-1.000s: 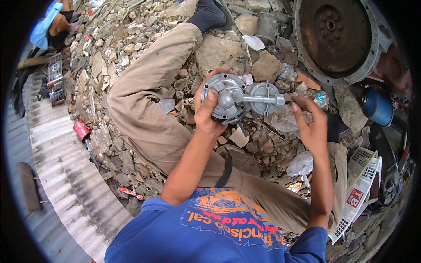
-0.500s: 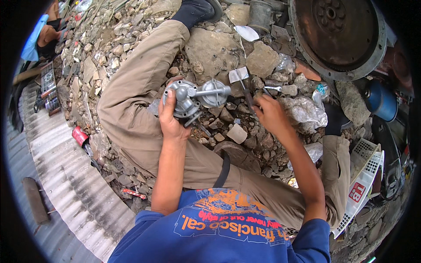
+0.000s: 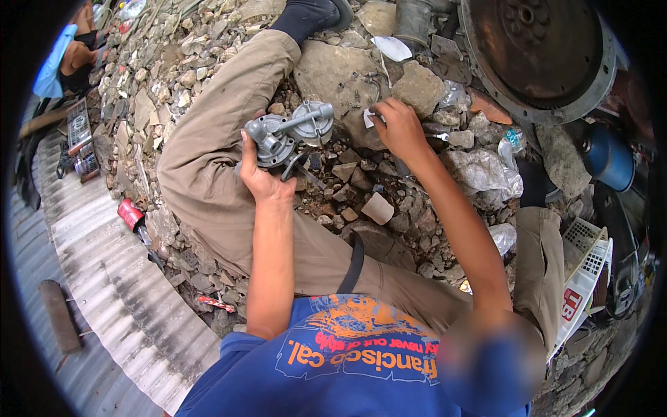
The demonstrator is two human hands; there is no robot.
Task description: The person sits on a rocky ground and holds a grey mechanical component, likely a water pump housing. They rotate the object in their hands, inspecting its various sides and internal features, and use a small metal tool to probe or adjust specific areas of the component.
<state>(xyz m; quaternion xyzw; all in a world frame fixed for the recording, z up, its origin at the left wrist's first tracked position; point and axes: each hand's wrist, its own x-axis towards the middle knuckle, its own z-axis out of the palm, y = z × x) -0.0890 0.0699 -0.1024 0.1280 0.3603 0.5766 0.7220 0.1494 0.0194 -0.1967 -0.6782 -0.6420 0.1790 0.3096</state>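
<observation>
In the head view, the left hand (image 3: 264, 179) held a silver-grey cast-metal assembly (image 3: 280, 144), its thumb over the near edge of the larger round body. The assembly was left of centre in the upper half of the frame, raised in front of a leg in tan trousers (image 3: 222, 132). Its larger body and its smaller round housing (image 3: 310, 125) were joined by a straight metal tube, so that much looked put together; whether every fastener was in place was too small to tell.

The right hand (image 3: 401, 131), just right of centre in the upper half, had its fingers curled and drawn narrow beside a small white scrap of paper (image 3: 368, 119). Whether it gripped anything could not be told.

Near it, at upper centre, a broad flat grey-brown stone (image 3: 323, 73) bore a few small dark metal pieces (image 3: 375, 85), well apart from the assembly. Judging by how things lay, the work was partway along: the main bodies were joined, while those pieces were loose. Whether they belonged to the assembly could not be told, nor how much was left.
</observation>
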